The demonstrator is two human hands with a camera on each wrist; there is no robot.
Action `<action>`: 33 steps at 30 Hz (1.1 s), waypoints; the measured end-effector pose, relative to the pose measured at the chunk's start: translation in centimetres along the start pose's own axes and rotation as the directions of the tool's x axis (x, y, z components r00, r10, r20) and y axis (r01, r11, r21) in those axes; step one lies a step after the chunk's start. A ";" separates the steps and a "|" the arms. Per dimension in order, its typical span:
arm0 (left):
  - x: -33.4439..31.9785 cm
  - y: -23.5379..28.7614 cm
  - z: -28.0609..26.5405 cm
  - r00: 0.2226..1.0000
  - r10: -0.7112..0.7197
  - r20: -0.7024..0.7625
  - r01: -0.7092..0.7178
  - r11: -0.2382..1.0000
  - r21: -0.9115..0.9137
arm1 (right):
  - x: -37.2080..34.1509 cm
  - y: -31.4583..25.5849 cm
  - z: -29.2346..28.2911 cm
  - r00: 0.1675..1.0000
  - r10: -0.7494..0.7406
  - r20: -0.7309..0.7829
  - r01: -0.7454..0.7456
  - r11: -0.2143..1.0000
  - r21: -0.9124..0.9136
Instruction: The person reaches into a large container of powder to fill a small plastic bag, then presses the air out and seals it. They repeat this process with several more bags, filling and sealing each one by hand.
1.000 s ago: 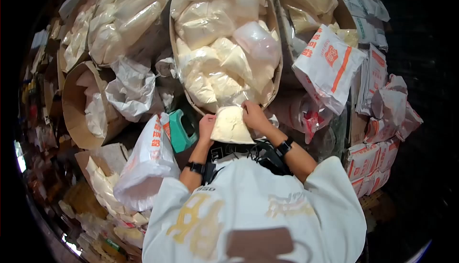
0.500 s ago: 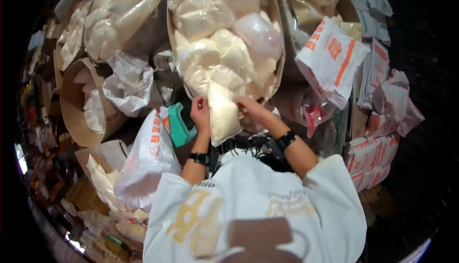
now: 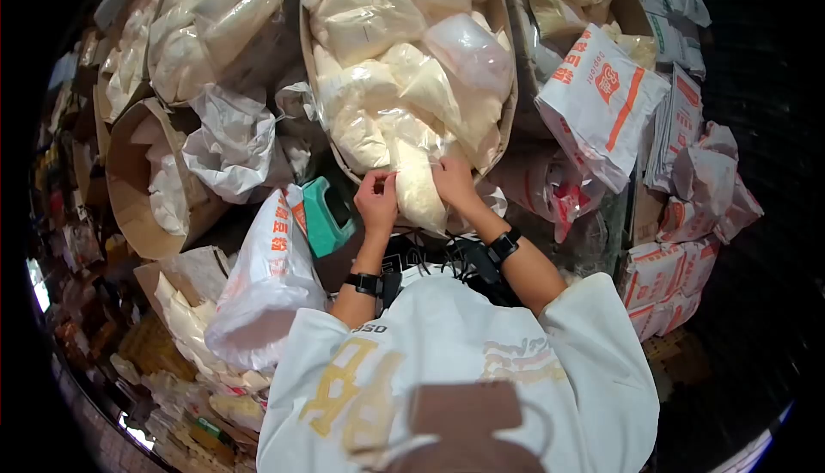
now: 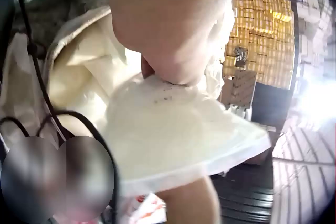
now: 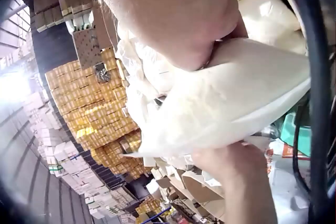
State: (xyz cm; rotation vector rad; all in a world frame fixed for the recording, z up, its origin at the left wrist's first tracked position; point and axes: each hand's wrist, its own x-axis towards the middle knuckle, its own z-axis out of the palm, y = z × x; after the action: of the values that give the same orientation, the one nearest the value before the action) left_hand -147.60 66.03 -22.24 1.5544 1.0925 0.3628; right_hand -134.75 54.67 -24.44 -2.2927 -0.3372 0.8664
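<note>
Clear plastic, plump with something pale cream, makes the pouch (image 3: 418, 198) that hangs between the person's two hands, by the near end of the big carton (image 3: 513, 99). From where I stand, the left hand (image 3: 376, 198) pinches one side of it and the right hand (image 3: 454, 183) the other, fingers curled in. I'd expect a soft, slumping load, fairly weighty, slick-skinned, liable to split if yanked; best gathered by both edges, or cupped under the sagging bottom.
</note>
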 end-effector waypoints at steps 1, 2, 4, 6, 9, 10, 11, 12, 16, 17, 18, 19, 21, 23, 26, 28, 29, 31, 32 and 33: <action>-0.1 0.3 -0.2 0.999 0.036 0.020 -0.038 0.993 0.109 | 0.1 0.2 0.0 0.999 -0.029 0.032 0.030 0.999 -0.016; -0.1 -0.5 0.1 1.000 0.000 0.006 0.000 0.998 0.068 | 0.1 0.3 0.0 0.996 -0.058 0.065 0.060 0.998 -0.030; 0.1 -2.4 0.8 0.997 -0.073 -0.025 0.073 0.997 -0.015 | 0.3 0.4 0.0 0.984 -0.070 0.163 0.088 0.990 -0.108; 0.4 -2.1 1.4 0.998 -0.047 -0.046 0.040 0.988 -0.147 | 0.8 0.7 -0.1 0.963 -0.016 0.270 0.082 0.969 -0.233; -0.5 -0.9 2.2 0.992 -0.117 -0.037 0.108 0.977 -0.184 | 0.7 0.7 -0.8 0.928 0.099 0.359 -0.052 0.989 -0.137; -0.4 -0.7 2.2 0.994 -0.107 -0.033 0.101 0.983 -0.154 | 0.7 0.0 -1.5 0.912 0.010 0.411 0.100 0.964 -0.245; -0.2 -0.5 2.4 0.995 -0.095 -0.027 0.091 0.988 -0.125 | 0.8 -0.3 -1.9 0.906 -0.001 0.423 0.134 0.949 -0.286; 0.1 -0.9 2.1 0.997 -0.069 -0.019 0.068 0.997 -0.022 | 0.6 -0.5 -2.2 0.900 -0.009 0.436 0.168 0.930 -0.327; 0.1 -1.0 2.1 0.998 -0.055 0.031 0.059 0.988 -0.139 | -0.7 -2.3 -4.2 0.830 0.047 0.556 0.235 0.875 -0.424; 0.2 -0.5 2.2 0.999 -0.036 0.034 0.040 0.993 -0.107 | -0.5 -2.4 -4.5 0.842 0.030 0.538 0.254 0.859 -0.445; 0.2 -0.1 2.1 0.999 -0.021 0.038 0.023 0.997 -0.071 | -0.7 -2.6 -4.8 0.853 0.015 0.522 0.269 0.844 -0.463; -0.1 0.3 1.9 0.989 0.143 0.025 -0.144 0.986 0.078 | -1.2 -2.7 -4.8 0.861 0.001 0.508 0.282 0.830 -0.480; -0.1 1.1 1.6 0.888 0.455 0.067 -0.446 0.818 0.363 | -2.2 -4.0 -5.4 0.867 0.021 0.498 0.274 0.814 -0.512; 0.4 0.1 1.1 0.880 0.461 0.114 -0.468 0.800 0.375 | -1.5 -3.8 -5.4 0.875 0.033 0.482 0.251 0.822 -0.511; 0.0 -2.6 0.8 0.882 0.426 0.201 -0.470 0.770 0.432 | 0.0 0.6 -2.2 0.885 0.024 0.465 0.221 0.857 -0.465; 0.2 -4.1 1.2 0.890 0.400 0.219 -0.456 0.768 0.451 | 1.1 1.7 -1.2 0.905 -0.029 0.424 0.243 0.854 -0.460; 0.2 -4.8 1.6 0.932 0.335 0.134 -0.359 0.819 0.448 | 1.9 2.1 -1.0 0.903 -0.004 0.429 0.205 0.883 -0.423; -1.3 -6.1 1.7 0.988 0.155 -0.024 -0.131 0.896 0.424 | 1.8 2.7 -0.3 0.884 0.067 0.463 0.109 0.933 -0.343; -1.7 -10.4 2.3 0.996 0.037 -0.087 0.009 0.877 0.480 | 2.0 2.3 -0.2 0.836 0.085 0.542 0.139 0.923 -0.359; -2.3 -11.8 2.9 0.929 -0.367 -0.040 0.369 0.928 0.052 | 1.5 1.6 0.1 0.827 0.160 0.539 0.001 0.958 -0.286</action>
State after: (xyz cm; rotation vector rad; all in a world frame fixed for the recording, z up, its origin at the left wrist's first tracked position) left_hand -151.89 61.55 -32.91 1.3596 1.3989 0.0971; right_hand -133.65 54.18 -26.33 -2.2639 -0.6546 1.6306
